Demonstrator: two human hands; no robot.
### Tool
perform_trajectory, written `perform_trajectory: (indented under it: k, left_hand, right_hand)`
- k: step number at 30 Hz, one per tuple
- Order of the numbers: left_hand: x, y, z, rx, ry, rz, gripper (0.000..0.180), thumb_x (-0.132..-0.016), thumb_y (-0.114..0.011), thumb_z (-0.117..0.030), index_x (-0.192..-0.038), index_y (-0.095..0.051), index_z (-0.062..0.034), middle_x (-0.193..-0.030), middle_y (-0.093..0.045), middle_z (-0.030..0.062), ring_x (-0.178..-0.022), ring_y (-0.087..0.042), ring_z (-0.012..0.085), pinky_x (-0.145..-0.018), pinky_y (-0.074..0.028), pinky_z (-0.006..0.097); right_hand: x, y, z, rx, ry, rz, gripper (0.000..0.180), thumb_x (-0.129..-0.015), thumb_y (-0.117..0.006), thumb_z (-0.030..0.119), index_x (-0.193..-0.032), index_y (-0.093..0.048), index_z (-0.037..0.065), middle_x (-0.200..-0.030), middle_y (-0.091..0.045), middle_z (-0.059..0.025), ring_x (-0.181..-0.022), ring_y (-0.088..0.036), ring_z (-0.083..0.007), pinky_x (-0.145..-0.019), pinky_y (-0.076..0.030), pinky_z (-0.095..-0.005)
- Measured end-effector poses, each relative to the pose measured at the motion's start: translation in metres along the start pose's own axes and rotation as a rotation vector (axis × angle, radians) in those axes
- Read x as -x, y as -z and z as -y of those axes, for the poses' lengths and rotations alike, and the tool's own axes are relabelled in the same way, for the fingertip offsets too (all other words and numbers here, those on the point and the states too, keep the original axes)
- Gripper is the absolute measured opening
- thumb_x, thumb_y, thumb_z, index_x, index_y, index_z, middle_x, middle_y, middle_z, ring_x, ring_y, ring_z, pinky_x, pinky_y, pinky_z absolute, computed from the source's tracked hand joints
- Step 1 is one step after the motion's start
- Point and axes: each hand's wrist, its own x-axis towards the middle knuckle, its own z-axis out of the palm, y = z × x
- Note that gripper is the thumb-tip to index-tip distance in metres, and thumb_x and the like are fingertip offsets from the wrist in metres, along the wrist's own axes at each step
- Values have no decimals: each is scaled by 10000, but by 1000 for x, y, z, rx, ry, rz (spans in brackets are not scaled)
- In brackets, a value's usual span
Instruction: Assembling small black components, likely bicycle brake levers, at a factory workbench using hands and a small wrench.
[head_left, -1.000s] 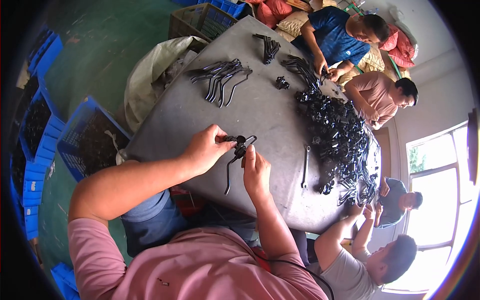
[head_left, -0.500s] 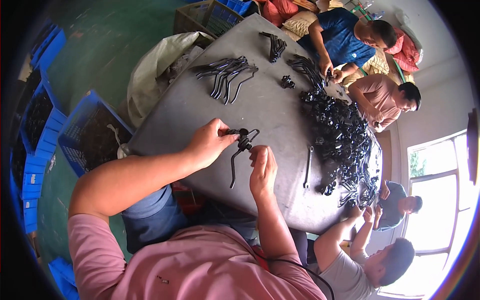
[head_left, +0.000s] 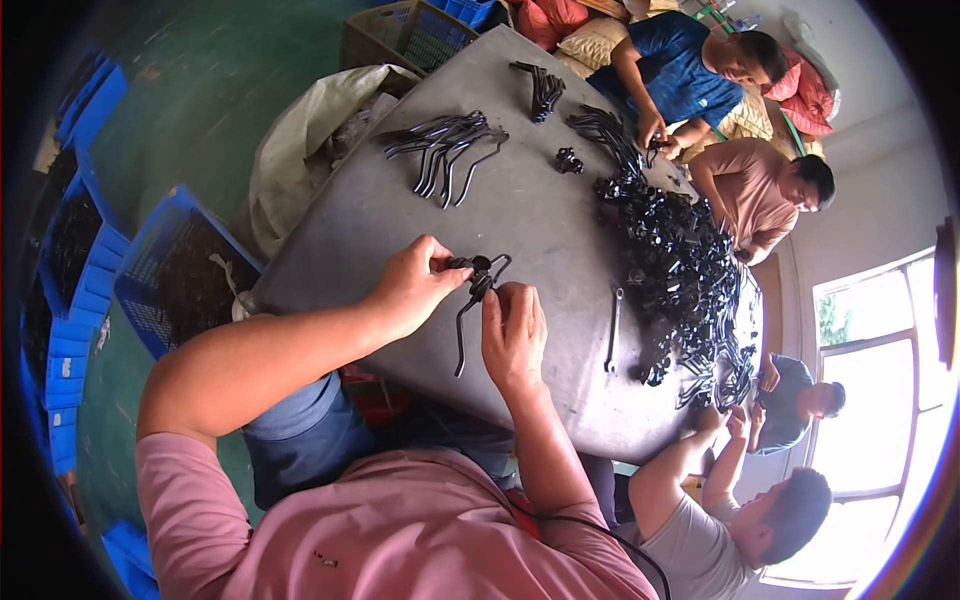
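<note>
Above the near side of the table, my left hand [head_left: 412,288] pinches a black clamp [head_left: 481,271] between thumb and fingertips. A bent black rod [head_left: 461,340] runs through the clamp, its long end pointing down toward me and a short loop at the top. My right hand [head_left: 514,335] has its thumb and fingertips closed at the clamp's right side. Whatever small piece lies under those fingertips is hidden. Beyond my hands lies a bunch of bent black rods [head_left: 445,150].
A large heap of black clamps [head_left: 675,270] covers the table's right side, with a wrench [head_left: 614,330] beside it. More rods [head_left: 541,92] lie at the far end. Several co-workers sit around the table [head_left: 370,250]. A blue crate [head_left: 185,265] stands at left near a white sack [head_left: 300,150].
My right hand has shifted slightly left and up, and its fingers have changed their hold at the clamp. The left hand still grips the clamp; the rod hangs a little further left.
</note>
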Motion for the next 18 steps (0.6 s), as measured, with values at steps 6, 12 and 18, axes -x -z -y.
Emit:
perform_trajectory:
  k: [6,12,18]
  left_hand:
    - [4,1,-2,-48,-1,17,335,-896,-808,-201,-1031,-602,27,-890,-717,142,-783,-681,206,-730,-546,364]
    - [11,-6,-10,-167,-266,-32,304,-900,-778,-123,-1082,-579,19,-983,-704,172,-906,-693,280,-809,-544,389]
    - [12,-15,2,-260,-238,-72,308,-888,-771,-87,-1097,-561,-4,-1016,-685,168,-929,-686,320,-824,-537,409]
  right_hand:
    - [4,-7,-6,-171,-230,98,264,-1074,-536,253,-920,-556,39,-789,-570,-114,-700,-553,-274,-659,-440,-420]
    - [11,-15,-17,-1144,-853,179,396,-1102,-493,408,-871,-557,93,-734,-519,1,-644,-463,-95,-581,-357,-252]
    - [-6,41,-92,213,-223,12,247,-976,-675,275,-997,-622,35,-896,-656,-186,-816,-652,-395,-783,-529,-468]
